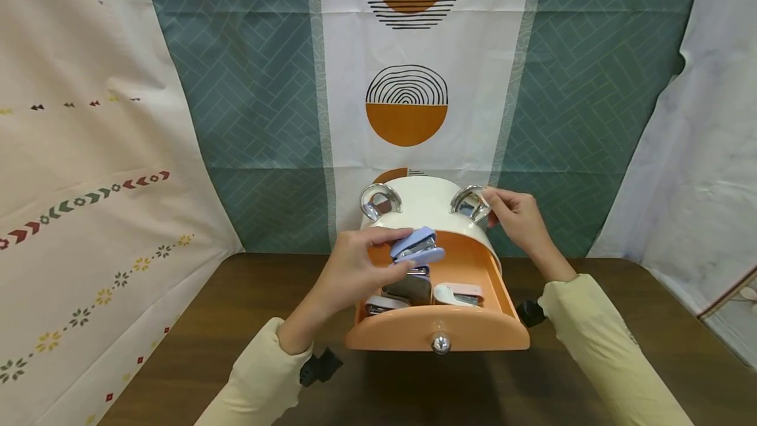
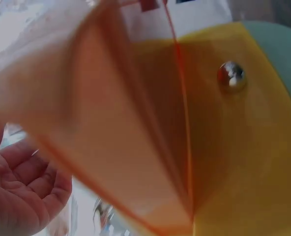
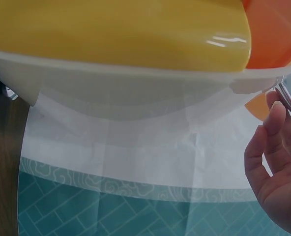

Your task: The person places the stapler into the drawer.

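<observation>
My left hand [image 1: 349,271] pinches a small lavender-blue stapler [image 1: 418,248] between thumb and fingers, above a pulled-out orange drawer [image 1: 408,332]. Inside the drawer lie a pink-and-white stapler [image 1: 457,294], a white one [image 1: 386,304] at the left, and a dark item between them, partly hidden. The drawer belongs to a rounded white box [image 1: 421,194] with two silver rings on top. At the right silver ring [image 1: 457,202], my right hand [image 1: 520,219] holds on with thumb and fingertips. In the left wrist view the drawer front covers the stapler.
A silver knob [image 1: 441,344] sticks out from the drawer front. The left silver ring [image 1: 364,201] stands behind my left hand. The box is on a dark wooden table [image 1: 236,321], with a patterned cloth [image 1: 254,84] hanging close behind it.
</observation>
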`<move>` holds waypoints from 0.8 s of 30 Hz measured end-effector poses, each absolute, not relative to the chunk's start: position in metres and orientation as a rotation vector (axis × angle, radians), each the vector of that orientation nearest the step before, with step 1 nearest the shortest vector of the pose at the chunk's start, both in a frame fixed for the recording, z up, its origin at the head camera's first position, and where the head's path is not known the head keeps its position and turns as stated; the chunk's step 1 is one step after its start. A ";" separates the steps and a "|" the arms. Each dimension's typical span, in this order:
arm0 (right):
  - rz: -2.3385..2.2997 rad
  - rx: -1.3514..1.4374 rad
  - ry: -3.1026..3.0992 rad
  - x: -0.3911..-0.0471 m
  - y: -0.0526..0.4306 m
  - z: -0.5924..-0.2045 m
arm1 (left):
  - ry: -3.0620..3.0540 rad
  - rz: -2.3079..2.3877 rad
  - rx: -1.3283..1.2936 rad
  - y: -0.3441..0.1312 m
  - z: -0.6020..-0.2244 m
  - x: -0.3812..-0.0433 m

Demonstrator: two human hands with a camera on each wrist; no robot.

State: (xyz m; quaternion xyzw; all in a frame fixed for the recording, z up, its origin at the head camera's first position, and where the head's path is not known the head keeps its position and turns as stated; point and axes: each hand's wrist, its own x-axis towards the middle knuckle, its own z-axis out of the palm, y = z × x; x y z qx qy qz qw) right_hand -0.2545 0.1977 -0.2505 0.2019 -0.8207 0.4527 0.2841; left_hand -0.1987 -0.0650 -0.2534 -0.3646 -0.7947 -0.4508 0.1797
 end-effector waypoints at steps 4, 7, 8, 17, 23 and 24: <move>1.209 0.534 -2.198 -0.253 0.197 -0.250 | -2.295 -1.247 -1.089 -0.053 -0.255 -0.201; 1.205 0.527 -2.201 -0.253 0.197 -0.250 | -2.348 -1.212 -1.106 -0.045 -0.257 -0.203; 1.206 0.527 -2.200 -0.254 0.197 -0.250 | -2.364 -1.191 -1.110 -0.043 -0.257 -0.204; 1.215 0.536 -2.187 -0.255 0.197 -0.251 | -2.510 -1.043 -1.152 -0.027 -0.261 -0.215; 1.208 0.530 -2.190 -0.254 0.197 -0.251 | -2.578 -0.873 -1.172 -0.019 -0.261 -0.221; 1.208 0.530 -2.189 -0.254 0.197 -0.250 | -2.583 -0.850 -1.173 -0.018 -0.261 -0.221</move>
